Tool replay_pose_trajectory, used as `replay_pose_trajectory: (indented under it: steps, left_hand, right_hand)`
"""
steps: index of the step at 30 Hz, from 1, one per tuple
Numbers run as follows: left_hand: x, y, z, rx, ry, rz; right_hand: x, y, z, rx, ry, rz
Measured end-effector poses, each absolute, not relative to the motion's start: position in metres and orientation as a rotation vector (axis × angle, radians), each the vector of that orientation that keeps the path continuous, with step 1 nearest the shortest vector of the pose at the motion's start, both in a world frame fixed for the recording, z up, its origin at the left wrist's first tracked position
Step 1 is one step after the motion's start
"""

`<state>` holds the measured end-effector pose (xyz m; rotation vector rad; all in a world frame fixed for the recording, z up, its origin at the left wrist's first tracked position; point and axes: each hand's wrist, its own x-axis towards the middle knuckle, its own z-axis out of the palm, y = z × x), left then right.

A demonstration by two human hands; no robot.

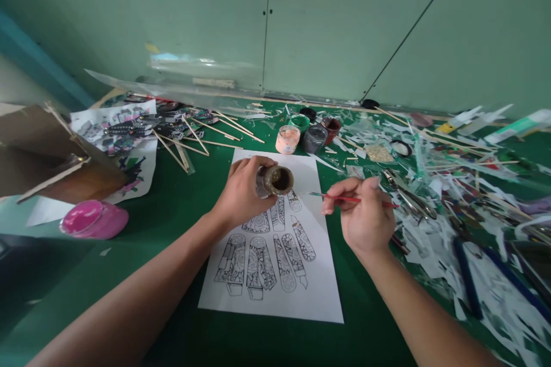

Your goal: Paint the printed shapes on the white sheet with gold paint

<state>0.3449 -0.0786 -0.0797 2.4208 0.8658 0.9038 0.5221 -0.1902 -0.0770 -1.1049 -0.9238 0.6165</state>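
My left hand (248,190) is wrapped round a small paint jar (279,180), tilted so that its mouth faces me. Dark brownish paint coats the inside. Between the fingers of my right hand (365,212) is a thin red paintbrush (350,199), its tip pointing left, a short way from the jar and apart from it. Below both hands a white sheet of paper (318,287) lies on the green table, printed with black outlined, patterned shapes. Some brown colour shows on a shape at the upper right. My left hand and the jar cover the sheet's upper part.
Open paint jars, one with peach paint (287,140), stand behind the sheet. A pink paint pot (93,219) and cardboard box (60,155) are at left, near wooden sticks (196,140). Paper scraps (434,252), pliers (408,194) and blue-handled scissors (467,281) crowd the right.
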Motion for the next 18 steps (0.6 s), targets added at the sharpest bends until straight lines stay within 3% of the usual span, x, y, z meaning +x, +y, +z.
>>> replay_pose_trajectory:
  steps: [13,18]
  left_hand:
    - [0.3453,-0.0835,-0.0754,2.505,0.726,0.717]
    - [0.3457,-0.084,-0.0745,2.5,0.773,0.719]
  right_hand:
    - [0.5142,-0.193,-0.0757,-1.442,-1.223,0.566]
    - [0.5183,-0.1886,-0.077,-1.323,-1.06,0.666]
